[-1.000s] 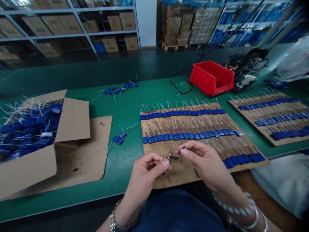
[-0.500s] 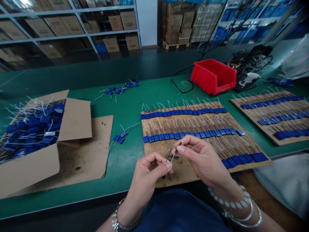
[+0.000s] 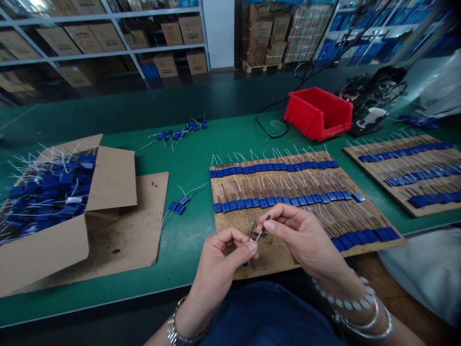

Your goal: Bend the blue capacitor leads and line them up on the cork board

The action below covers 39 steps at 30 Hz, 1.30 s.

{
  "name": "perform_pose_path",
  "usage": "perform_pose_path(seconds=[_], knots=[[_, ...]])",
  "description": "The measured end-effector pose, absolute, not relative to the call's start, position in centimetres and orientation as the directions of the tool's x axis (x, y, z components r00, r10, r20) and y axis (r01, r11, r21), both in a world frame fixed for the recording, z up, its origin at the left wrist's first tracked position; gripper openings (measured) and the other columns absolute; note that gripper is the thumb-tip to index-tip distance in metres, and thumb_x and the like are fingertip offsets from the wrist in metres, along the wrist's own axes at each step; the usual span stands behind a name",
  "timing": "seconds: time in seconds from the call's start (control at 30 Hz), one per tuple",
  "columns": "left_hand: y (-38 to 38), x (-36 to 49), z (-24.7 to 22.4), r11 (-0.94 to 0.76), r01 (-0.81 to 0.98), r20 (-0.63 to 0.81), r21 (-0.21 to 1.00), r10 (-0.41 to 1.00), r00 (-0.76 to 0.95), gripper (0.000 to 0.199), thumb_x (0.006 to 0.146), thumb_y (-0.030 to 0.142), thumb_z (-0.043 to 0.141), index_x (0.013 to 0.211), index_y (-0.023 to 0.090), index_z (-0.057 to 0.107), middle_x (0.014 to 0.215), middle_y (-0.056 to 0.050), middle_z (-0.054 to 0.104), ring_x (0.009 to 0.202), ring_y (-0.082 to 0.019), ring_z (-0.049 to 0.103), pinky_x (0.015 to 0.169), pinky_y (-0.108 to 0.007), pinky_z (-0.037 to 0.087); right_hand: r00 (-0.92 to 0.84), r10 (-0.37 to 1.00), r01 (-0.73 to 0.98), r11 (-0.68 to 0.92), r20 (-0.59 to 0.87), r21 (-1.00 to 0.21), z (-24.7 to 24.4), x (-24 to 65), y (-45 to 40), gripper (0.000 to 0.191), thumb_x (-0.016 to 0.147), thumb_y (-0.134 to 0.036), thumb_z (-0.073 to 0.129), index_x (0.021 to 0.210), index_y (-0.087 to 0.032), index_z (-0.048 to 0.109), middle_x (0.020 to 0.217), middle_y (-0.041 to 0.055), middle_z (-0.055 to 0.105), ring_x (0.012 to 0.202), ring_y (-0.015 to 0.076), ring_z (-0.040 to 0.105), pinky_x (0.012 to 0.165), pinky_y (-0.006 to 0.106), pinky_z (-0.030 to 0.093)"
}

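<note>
My left hand (image 3: 226, 254) pinches a blue two-lead electronic component by thumb and forefinger; its body (image 3: 246, 264) is mostly hidden under the fingers. Its leads point up, one bare and pale, the other looking dark. Between the thumb and fingertips of my right hand (image 3: 302, 238) is a small dark sleeve (image 3: 267, 219), at the tip of the pale lead. Below both hands lies a cardboard sheet (image 3: 230, 226) with rows of similar blue components (image 3: 266, 202), many leads dark near the body. Several loose dark sleeves (image 3: 260, 235) lie on the cardboard behind my fingertips.
An open carton (image 3: 111, 178) heaped with blue components stands at left. A few loose components (image 3: 178, 205) lie between carton and sheet, with a further cluster (image 3: 187, 129) behind. A red bin (image 3: 306, 115) sits at back right, near cables and another filled cardboard sheet (image 3: 396, 163).
My right hand has shifted very slightly, with the dark sleeve now a little lower along the pale lead. My left hand stays almost still.
</note>
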<state>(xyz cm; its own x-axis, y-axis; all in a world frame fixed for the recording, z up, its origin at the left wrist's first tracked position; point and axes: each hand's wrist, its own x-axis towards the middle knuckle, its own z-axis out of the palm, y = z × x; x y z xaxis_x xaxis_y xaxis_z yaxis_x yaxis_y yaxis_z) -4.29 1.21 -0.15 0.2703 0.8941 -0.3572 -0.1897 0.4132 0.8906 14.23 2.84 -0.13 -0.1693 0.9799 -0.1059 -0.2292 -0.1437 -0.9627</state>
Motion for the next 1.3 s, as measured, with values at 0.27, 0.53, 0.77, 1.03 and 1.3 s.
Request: perform_pose_path(seconds=[0.27,0.53,0.77,1.03,1.3], knots=[[1.3,-4.3,0.1,0.406,-0.186,-0.350,0.895,0.896,0.272,0.024,0.081,0.034,0.080,0.071,0.016,0.067,0.067,0.001,0.070,0.062,-0.005,0.057,0.060,-0.011,0.042,-0.181,0.975,-0.163,-0.161,-0.131,-0.973,0.4,14.0,2.7,0.010,0.083,-0.030,0.080,0.085,-0.021,0.075,0.086,0.0016,0.074,0.081,0.0132,0.067,0.077,0.025,0.055],[1.3,-4.3,0.0,0.387,-0.138,-0.349,0.912,0.907,0.237,0.029,0.081,0.042,0.080,0.077,0.016,0.069,0.072,-0.001,0.071,0.067,-0.006,0.059,0.064,-0.013,0.044,-0.184,0.980,0.071,-0.064,-0.076,-0.995,0.4,15.3,2.9,0.014,0.085,-0.036,0.078,0.088,-0.022,0.077,0.087,0.0035,0.075,0.085,0.0176,0.069,0.081,0.032,0.054],[1.2,-4.1,-0.4,0.387,-0.101,-0.341,0.916,0.888,0.309,0.031,0.080,0.044,0.080,0.075,0.015,0.070,0.072,-0.002,0.072,0.066,-0.008,0.059,0.064,-0.016,0.045,-0.147,0.988,-0.156,-0.072,-0.049,-0.985,1.2,14.6,3.6,0.009,0.086,-0.030,0.078,0.089,-0.022,0.074,0.089,0.0033,0.077,0.086,0.0151,0.072,0.082,0.027,0.057],[1.3,-3.8,-0.5,0.416,-0.137,-0.358,0.899,0.878,0.318,0.028,0.078,0.039,0.081,0.073,0.014,0.068,0.071,-0.003,0.071,0.063,-0.008,0.059,0.062,-0.017,0.045,-0.174,0.983,-0.142,-0.081,-0.056,-0.986,1.7,13.9,3.4,0.009,0.085,-0.028,0.078,0.086,-0.020,0.074,0.085,0.0033,0.076,0.082,0.0148,0.072,0.079,0.025,0.058],[1.3,-3.9,-0.3,0.397,-0.137,-0.342,0.908,0.888,0.308,0.029,0.079,0.040,0.081,0.072,0.014,0.069,0.070,-0.003,0.071,0.062,-0.008,0.060,0.062,-0.017,0.045,-0.168,0.984,-0.147,-0.092,-0.067,-0.985,1.6,13.9,3.5,0.007,0.085,-0.027,0.078,0.087,-0.021,0.075,0.085,0.0028,0.077,0.082,0.0142,0.072,0.078,0.025,0.058]])
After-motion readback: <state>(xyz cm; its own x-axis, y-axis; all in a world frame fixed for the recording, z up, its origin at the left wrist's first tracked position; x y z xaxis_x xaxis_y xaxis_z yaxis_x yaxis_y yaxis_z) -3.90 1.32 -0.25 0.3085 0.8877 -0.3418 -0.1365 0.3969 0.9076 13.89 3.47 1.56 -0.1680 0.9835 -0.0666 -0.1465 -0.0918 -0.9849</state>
